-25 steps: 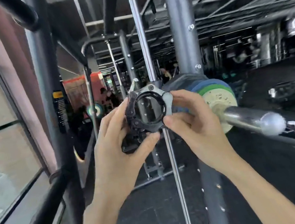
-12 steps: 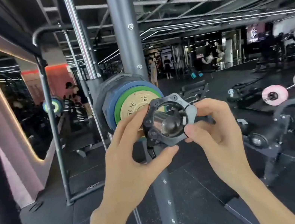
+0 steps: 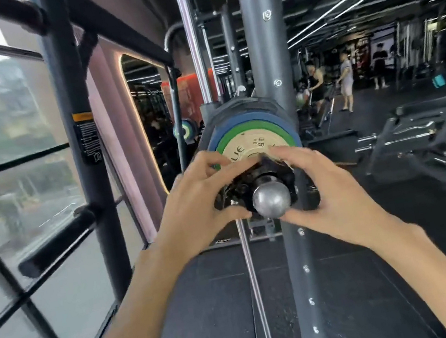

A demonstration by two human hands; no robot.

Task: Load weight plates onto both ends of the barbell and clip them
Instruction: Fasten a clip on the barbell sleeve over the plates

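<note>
The steel barbell sleeve end [image 3: 271, 200] points straight at me. Stacked on it are a cream plate [image 3: 248, 148], a green plate [image 3: 224, 142], a blue plate [image 3: 237, 123] and a black plate [image 3: 243, 107] behind. A black collar clip [image 3: 268, 171] sits around the sleeve, close to the cream plate. My left hand [image 3: 196, 203] grips the clip's left side and my right hand [image 3: 323, 189] grips its right side. My fingers hide much of the clip.
A grey rack upright [image 3: 269, 50] stands just right of the plates, with a chrome guide rod [image 3: 195, 54] to the left. A black rack post [image 3: 70, 106] and windows are at left. A bench [image 3: 423, 130] and several people stand at right.
The clip went from held in the air, to over the sleeve tip, to slid along the sleeve up near the cream plate. Both hands moved inward with it.
</note>
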